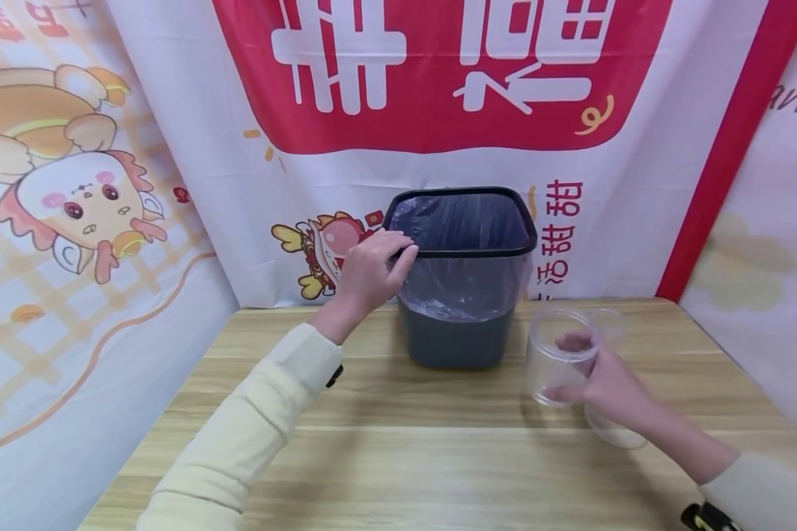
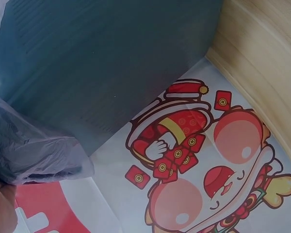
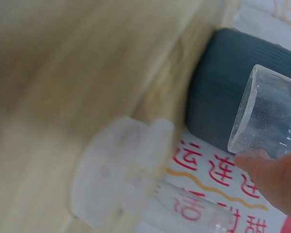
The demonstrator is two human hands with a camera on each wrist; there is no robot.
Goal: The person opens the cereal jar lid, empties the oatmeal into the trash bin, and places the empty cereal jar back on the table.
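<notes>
A dark grey trash bin (image 1: 458, 343) with a black rim stands near the back of the table, lined with a clear plastic bag (image 1: 468, 287) folded over the rim. My left hand (image 1: 372, 273) grips the rim at its left front corner; only a bit of that hand shows in the left wrist view. To the bin's right, my right hand (image 1: 607, 383) holds a clear plastic jar (image 1: 544, 361) by its side, tilted slightly above the table. In the right wrist view the thumb (image 3: 266, 172) presses against this jar (image 3: 271, 111). Another clear container (image 1: 614, 435) stands partly hidden behind the right hand.
The wood-grain table (image 1: 385, 472) ends at a printed cloth backdrop (image 1: 332, 169) just behind the bin. Printed cloth (image 1: 139, 295) also hangs along the left side, and more on the right. Blurred translucent pieces (image 3: 106, 174) show on the table in the right wrist view.
</notes>
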